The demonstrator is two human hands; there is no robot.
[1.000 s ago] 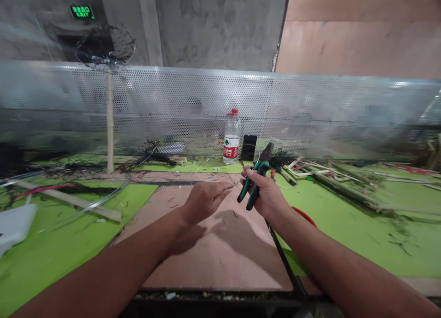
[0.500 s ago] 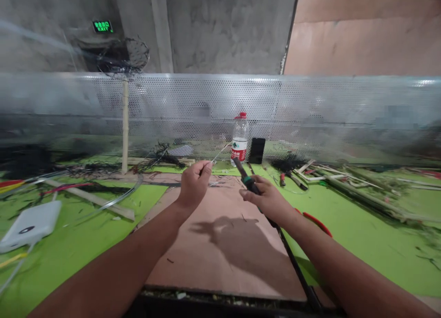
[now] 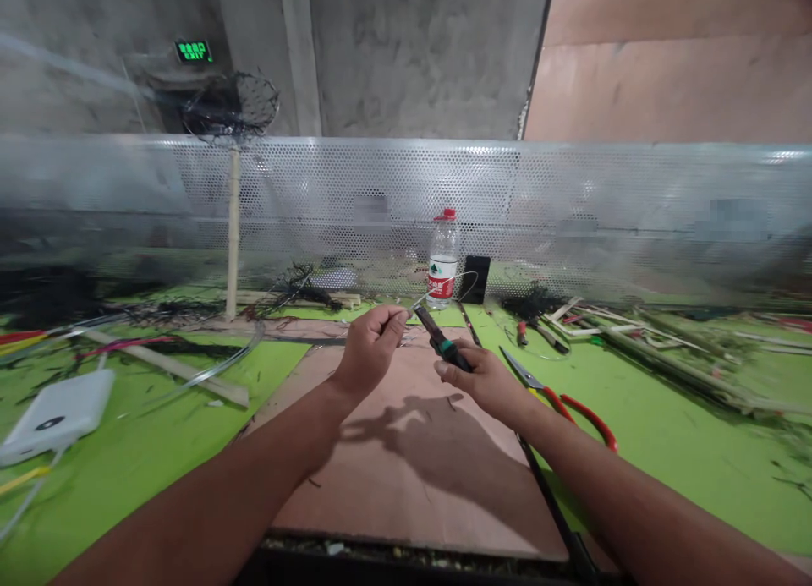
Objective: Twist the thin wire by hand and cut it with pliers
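My left hand (image 3: 374, 341) is closed, thumb against forefinger, on a thin wire (image 3: 447, 282). From the fingertips the wire runs up to the right and bends into a loop in front of the bottle and the phone. Pliers (image 3: 442, 342) with a black and green handle are gripped in my right hand (image 3: 482, 376). Their jaws point up and left, right beside the left fingertips, by the wire; I cannot tell whether they touch it. Both hands are above a pinkish-brown board (image 3: 381, 476).
Red-handled scissors (image 3: 564, 407) lie right of the board. Behind stand a water bottle (image 3: 442, 269) and a black phone (image 3: 478, 280). Bamboo strips (image 3: 685, 362) clutter the right side. At left are a white power bank (image 3: 60, 413) and an upright stick (image 3: 233, 231) topped with dark mesh.
The pliers have moved left and down, close to my left fingertips. My left hand has shifted slightly right and down. The wire's loop now shows, and more of the scissors is visible.
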